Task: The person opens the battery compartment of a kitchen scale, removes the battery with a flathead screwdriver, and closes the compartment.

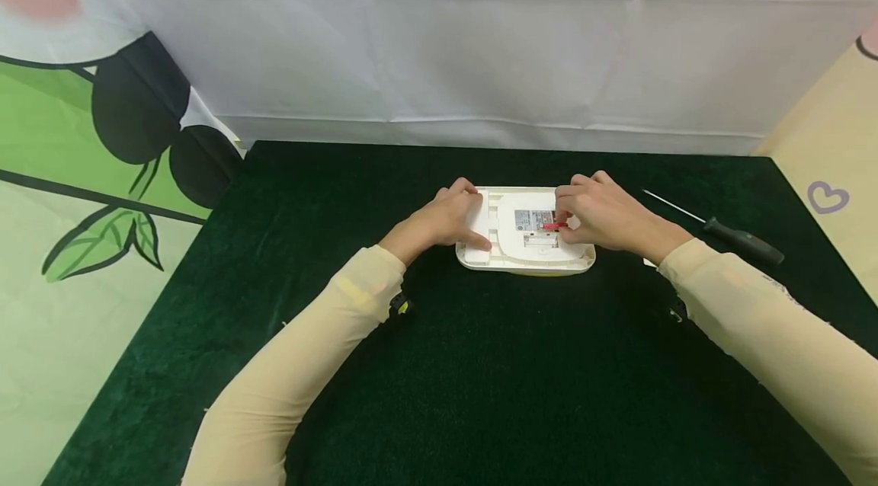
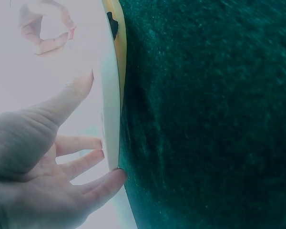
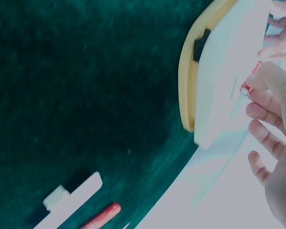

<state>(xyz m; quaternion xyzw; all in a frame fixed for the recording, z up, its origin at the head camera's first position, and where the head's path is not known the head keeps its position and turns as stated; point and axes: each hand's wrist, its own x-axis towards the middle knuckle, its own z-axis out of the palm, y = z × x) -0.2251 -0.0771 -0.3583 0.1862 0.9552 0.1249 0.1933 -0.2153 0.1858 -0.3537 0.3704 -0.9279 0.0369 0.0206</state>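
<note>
A white plastic device (image 1: pixel 504 231) lies with its underside up on the dark green cloth, showing a label and a battery compartment (image 1: pixel 541 241). My right hand (image 1: pixel 604 213) pinches a small red battery (image 3: pixel 244 89) between thumb and fingers, right over the compartment area; its other fingers are spread apart in the right wrist view. At the device's left end, my left hand (image 1: pixel 446 219) rests with thumb and fingers spread across the white plastic. Much of the white surface is washed out by glare in both wrist views.
A screwdriver (image 1: pixel 744 241) with a black handle lies to the right of the device. In the right wrist view, a white cover piece (image 3: pixel 76 200) and a red cylinder (image 3: pixel 102 217) lie on the cloth. A yellow part (image 3: pixel 185 90) shows under the device's edge.
</note>
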